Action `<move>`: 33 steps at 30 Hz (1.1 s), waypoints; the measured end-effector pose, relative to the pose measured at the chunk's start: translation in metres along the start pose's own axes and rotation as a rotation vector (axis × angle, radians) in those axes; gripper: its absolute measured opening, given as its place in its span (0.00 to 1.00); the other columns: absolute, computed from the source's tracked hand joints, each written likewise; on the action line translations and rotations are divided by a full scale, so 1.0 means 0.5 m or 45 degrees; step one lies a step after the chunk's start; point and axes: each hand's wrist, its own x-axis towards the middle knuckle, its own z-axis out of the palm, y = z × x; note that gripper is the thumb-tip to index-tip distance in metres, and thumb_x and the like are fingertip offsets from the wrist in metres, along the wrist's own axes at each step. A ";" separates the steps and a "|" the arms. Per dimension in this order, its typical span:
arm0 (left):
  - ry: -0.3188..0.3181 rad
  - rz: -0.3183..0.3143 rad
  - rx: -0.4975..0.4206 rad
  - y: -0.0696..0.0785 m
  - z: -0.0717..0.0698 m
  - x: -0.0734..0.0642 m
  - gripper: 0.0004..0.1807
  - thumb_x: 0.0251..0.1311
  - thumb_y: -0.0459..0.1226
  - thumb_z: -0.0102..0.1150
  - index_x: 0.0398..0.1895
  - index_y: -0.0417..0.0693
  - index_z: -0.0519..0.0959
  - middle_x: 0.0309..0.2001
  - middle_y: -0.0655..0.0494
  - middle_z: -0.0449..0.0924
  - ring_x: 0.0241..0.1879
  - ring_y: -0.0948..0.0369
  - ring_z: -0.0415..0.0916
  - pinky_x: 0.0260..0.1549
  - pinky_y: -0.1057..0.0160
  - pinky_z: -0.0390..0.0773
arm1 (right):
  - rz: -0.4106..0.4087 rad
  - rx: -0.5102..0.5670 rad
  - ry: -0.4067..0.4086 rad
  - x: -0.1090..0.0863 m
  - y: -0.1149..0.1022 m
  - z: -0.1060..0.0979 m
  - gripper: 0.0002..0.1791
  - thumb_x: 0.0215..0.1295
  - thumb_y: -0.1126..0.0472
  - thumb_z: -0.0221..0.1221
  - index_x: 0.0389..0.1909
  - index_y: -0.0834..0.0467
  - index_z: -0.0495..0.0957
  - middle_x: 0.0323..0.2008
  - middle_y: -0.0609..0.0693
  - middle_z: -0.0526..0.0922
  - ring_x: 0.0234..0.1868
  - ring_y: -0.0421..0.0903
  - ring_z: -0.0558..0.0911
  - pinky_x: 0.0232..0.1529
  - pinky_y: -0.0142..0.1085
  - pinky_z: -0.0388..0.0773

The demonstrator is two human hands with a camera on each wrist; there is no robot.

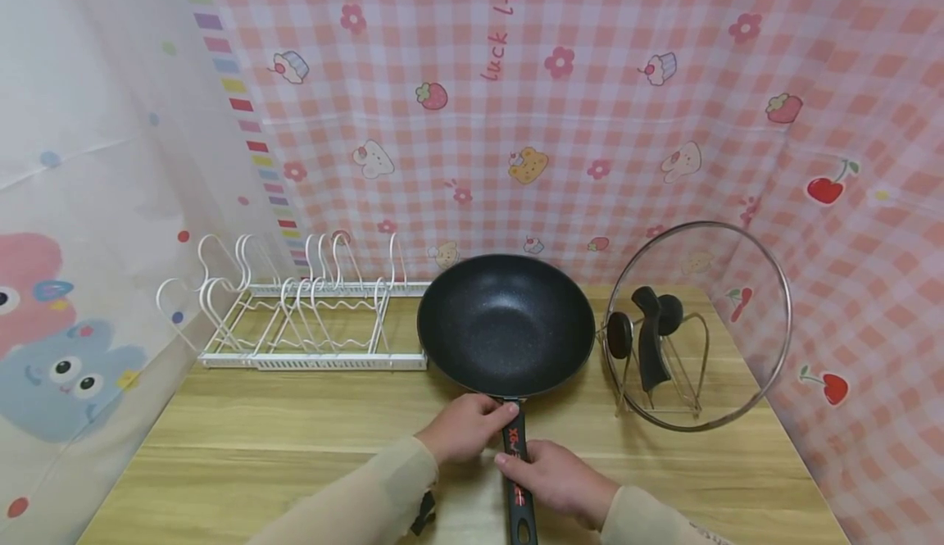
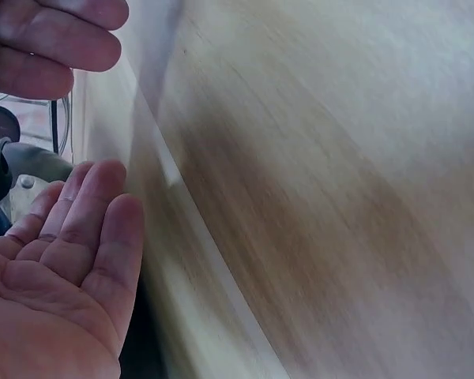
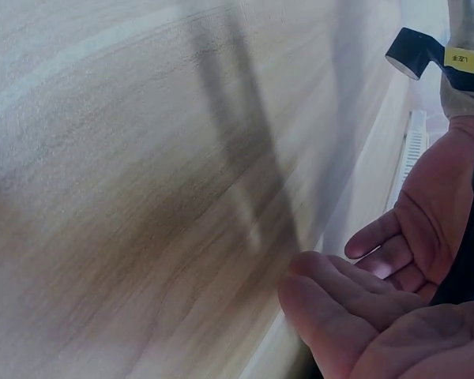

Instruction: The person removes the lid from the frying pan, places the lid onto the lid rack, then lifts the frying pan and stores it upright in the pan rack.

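Two rows of hooped dividers stand on a white rack (image 1: 324, 362) at the left of the table (image 1: 295, 430); its right end is lost behind my black pan (image 1: 506, 328). Below my left sleeve (image 1: 361, 496), part of a dark wrist piece (image 1: 423, 515) shows. My left hand (image 1: 466, 429) holds the handle (image 1: 518, 508) just under the bowl, thumb on top, fingers mostly hidden from above. The pan is straight in front of me, round and deep, its dark inside facing me, red lettering along the handle and a slot near its end, cut off by the bottom edge; whether the base touches the table I cannot tell. My right hand (image 1: 564, 479) grips farther down the handle, thumb over part of the lettering, fingers beneath. On the right, a clear lid (image 1: 787, 315) leans upright at a wire stand (image 1: 698, 365); the black parts (image 1: 652, 344) there overlap, hard to tell apart.
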 end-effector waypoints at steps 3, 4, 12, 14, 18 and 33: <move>0.004 0.004 0.004 0.003 0.003 0.001 0.24 0.75 0.58 0.53 0.38 0.51 0.88 0.32 0.60 0.82 0.35 0.61 0.75 0.39 0.60 0.75 | 0.006 0.004 -0.012 0.000 0.001 0.002 0.23 0.78 0.43 0.56 0.32 0.59 0.78 0.28 0.47 0.77 0.32 0.45 0.74 0.35 0.37 0.69; 0.003 0.004 0.005 0.005 0.004 0.001 0.24 0.75 0.58 0.53 0.37 0.51 0.88 0.32 0.60 0.82 0.35 0.61 0.74 0.39 0.60 0.75 | 0.003 0.008 -0.016 0.000 0.001 0.003 0.23 0.78 0.43 0.56 0.32 0.59 0.78 0.28 0.47 0.77 0.32 0.45 0.74 0.36 0.37 0.69; 0.005 -0.008 -0.045 0.016 0.014 -0.001 0.24 0.74 0.57 0.55 0.27 0.51 0.81 0.26 0.59 0.75 0.31 0.59 0.72 0.34 0.60 0.72 | -0.036 0.064 -0.042 -0.004 0.003 0.010 0.21 0.78 0.46 0.57 0.29 0.57 0.76 0.27 0.45 0.76 0.34 0.44 0.75 0.39 0.37 0.71; 0.008 -0.017 -0.073 0.016 0.017 0.000 0.24 0.74 0.57 0.55 0.27 0.50 0.80 0.25 0.59 0.74 0.30 0.59 0.71 0.32 0.60 0.71 | -0.042 0.097 -0.059 -0.005 0.002 0.012 0.21 0.79 0.47 0.57 0.31 0.60 0.78 0.28 0.46 0.79 0.34 0.43 0.77 0.40 0.37 0.73; 0.001 -0.034 -0.139 0.016 0.022 0.003 0.24 0.74 0.56 0.56 0.28 0.49 0.82 0.25 0.60 0.75 0.30 0.60 0.72 0.32 0.61 0.71 | -0.021 0.143 -0.090 -0.004 0.002 0.013 0.22 0.79 0.49 0.57 0.39 0.66 0.82 0.34 0.49 0.86 0.37 0.41 0.82 0.43 0.37 0.77; -0.161 -0.144 -0.663 0.029 0.040 0.009 0.22 0.77 0.47 0.55 0.39 0.35 0.85 0.38 0.46 0.92 0.39 0.64 0.88 0.48 0.65 0.83 | 0.050 0.566 -0.208 -0.006 0.011 0.022 0.22 0.81 0.53 0.55 0.59 0.70 0.71 0.38 0.55 0.91 0.40 0.47 0.92 0.47 0.41 0.87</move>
